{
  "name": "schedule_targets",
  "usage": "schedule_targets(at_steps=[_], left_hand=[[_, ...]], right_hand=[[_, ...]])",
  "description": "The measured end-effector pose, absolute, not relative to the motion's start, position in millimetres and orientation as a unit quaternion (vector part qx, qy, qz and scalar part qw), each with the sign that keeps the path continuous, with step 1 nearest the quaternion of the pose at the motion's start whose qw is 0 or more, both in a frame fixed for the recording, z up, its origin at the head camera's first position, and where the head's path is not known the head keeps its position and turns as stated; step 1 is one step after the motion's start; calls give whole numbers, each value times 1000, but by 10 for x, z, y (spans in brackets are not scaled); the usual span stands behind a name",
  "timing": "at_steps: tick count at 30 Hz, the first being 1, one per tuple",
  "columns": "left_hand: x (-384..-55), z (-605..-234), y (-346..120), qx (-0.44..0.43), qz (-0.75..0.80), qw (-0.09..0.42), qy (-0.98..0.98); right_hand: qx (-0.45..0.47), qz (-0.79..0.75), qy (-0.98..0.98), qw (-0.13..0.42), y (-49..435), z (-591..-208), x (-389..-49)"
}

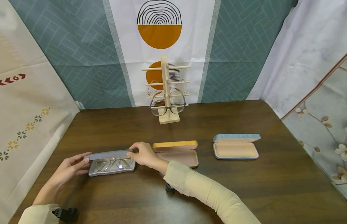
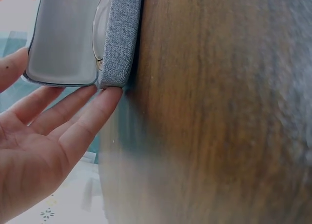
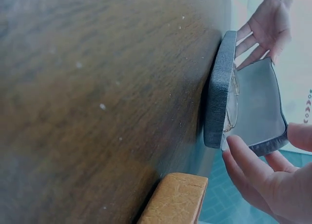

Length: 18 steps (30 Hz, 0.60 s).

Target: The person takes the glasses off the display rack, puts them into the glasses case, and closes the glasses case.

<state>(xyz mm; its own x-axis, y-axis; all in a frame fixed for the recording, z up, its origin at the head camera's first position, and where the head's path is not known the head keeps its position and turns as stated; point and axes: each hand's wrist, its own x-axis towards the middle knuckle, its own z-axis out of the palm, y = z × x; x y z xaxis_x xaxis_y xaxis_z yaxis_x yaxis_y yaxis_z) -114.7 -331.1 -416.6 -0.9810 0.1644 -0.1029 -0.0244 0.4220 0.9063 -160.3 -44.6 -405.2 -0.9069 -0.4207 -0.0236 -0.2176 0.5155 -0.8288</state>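
A grey glasses case point(image 1: 111, 170) lies at the left of the table with its lid point(image 1: 107, 155) partly raised. Inside rests a pair of thin gold-rimmed glasses point(image 1: 113, 163). My left hand point(image 1: 67, 169) holds the case's left end, thumb at the lid's corner and fingertips along the side, one at the base in the left wrist view. At the other end my right hand point(image 1: 144, 153) grips the lid's right corner between thumb and fingers. From the right wrist side, the case's textured grey outside point(image 3: 220, 94) and pale lining point(image 3: 258, 102) show.
Just right of my right hand stands an open yellow glasses case point(image 1: 175, 144). An open blue case point(image 1: 236, 150) lies farther right. A wooden rack point(image 1: 165, 90) at the back carries two pairs of glasses. Fabric hangs behind the table point(image 1: 190, 199) and along both sides.
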Motion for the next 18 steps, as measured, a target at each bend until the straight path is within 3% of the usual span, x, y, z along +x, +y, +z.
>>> schedule_targets(at_steps=[18], left_hand=[[-1089, -4195, -3392, 62, 570, 112, 812]], right_hand=[[-185, -427, 875, 132, -430, -4044, -1563]])
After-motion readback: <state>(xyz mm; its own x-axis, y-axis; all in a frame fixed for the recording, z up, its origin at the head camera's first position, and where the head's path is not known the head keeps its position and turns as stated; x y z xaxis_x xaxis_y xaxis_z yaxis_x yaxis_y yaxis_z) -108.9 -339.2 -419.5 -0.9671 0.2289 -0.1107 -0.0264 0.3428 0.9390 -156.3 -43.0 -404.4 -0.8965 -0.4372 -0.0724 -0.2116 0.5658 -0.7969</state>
